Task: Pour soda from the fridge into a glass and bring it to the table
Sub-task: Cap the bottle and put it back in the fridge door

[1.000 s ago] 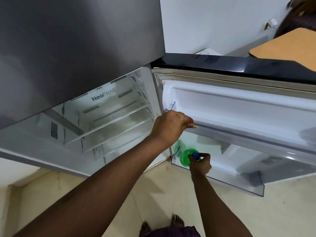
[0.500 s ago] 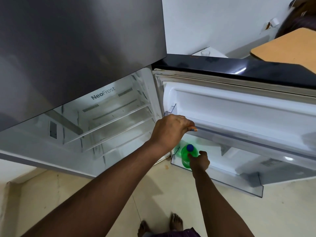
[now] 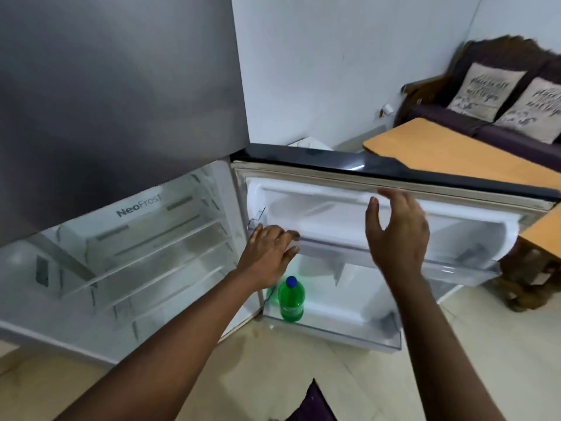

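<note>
Fridge door (image 3: 394, 177) swung open, green soda bottle (image 3: 290, 300) with blue cap standing upright in the bottom door bin (image 3: 334, 332), at its hinge-side end. Nothing touching it. Left hand (image 3: 268, 258) rests fingers on the front lip of the upper door shelf (image 3: 379, 253), loosely curled, holding nothing else. Right hand (image 3: 397, 235) spread open in the air in front of the door's inner liner, empty, well above the bottle. Edges blurred, so can't tell if the right fingertips touch the door. Fridge shelves (image 3: 145, 253) look bare. Wooden table (image 3: 455, 153) sits beyond the door; no glass clearly seen.

Handling guess: plastic bottle, looks mostly full so fairly heavy, walls give a bit when squeezed, probably cold and slick. Best grip is round the body below the shoulder, or the neck to lift clear of the bin wall, then support the body
</note>
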